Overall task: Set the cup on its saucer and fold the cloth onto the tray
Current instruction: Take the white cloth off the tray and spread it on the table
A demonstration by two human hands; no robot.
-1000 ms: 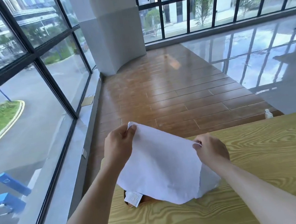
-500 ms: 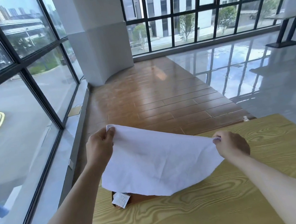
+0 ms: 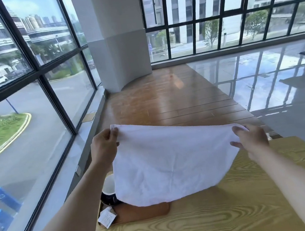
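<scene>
A white cloth (image 3: pixel 170 162) hangs spread out in the air above the table. My left hand (image 3: pixel 104 149) pinches its upper left corner, and my right hand (image 3: pixel 250 140) pinches its upper right corner. Under the cloth lies a brown wooden tray (image 3: pixel 142 211), mostly covered. A dark cup (image 3: pixel 108 189) with a white inside stands at the tray's left end, half hidden by the cloth and my left forearm. I cannot see a saucer.
The yellow wood-grain table (image 3: pixel 203 224) fills the foreground. A small white paper tag (image 3: pixel 106 218) lies at the tray's front left corner. Glass windows run along the left, close to the table edge. A white pillar (image 3: pixel 116 35) stands beyond the wooden floor.
My hands have pulled apart and lifted, stretching the cloth wider and higher. The cup now shows under its left edge. The view has tilted up.
</scene>
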